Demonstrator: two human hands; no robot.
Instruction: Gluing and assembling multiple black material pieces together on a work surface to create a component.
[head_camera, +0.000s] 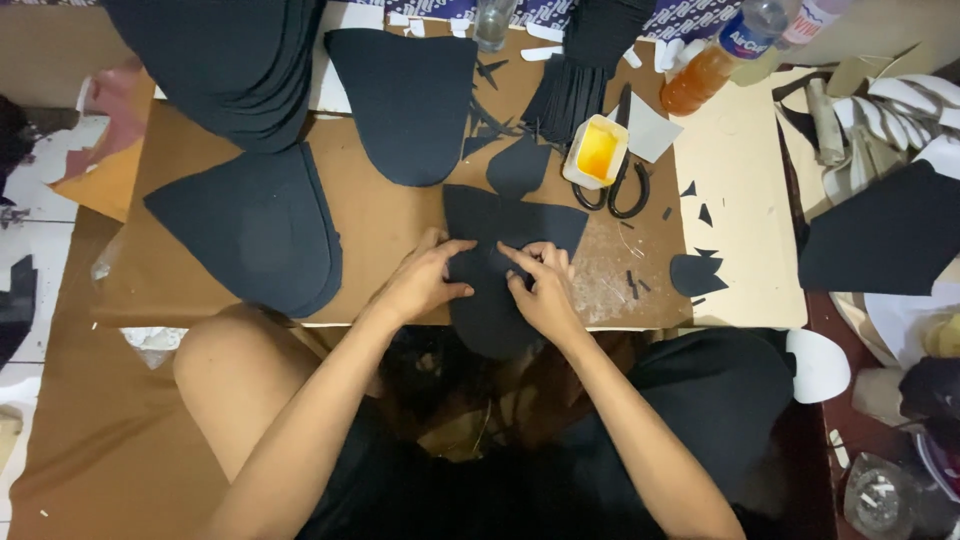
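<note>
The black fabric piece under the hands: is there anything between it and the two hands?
Nothing visible. Left hand and right hand both rest directly on the black fabric piece, with fingertips pressing its surface.

Low brown work board (380, 215), cardboard-covered, pale sheet (735, 200) at its right end. On it: stacks of dark cut fabric pieces (255, 225), one large piece (405, 100) further back, black scissors (615, 185), small tub of yellow glue (597, 150), scattered black offcuts (695, 272), an amber-filled bottle (700, 75).

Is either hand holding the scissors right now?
No, the scissors lie apart by the glue pot; both hands press black fabric.
</note>
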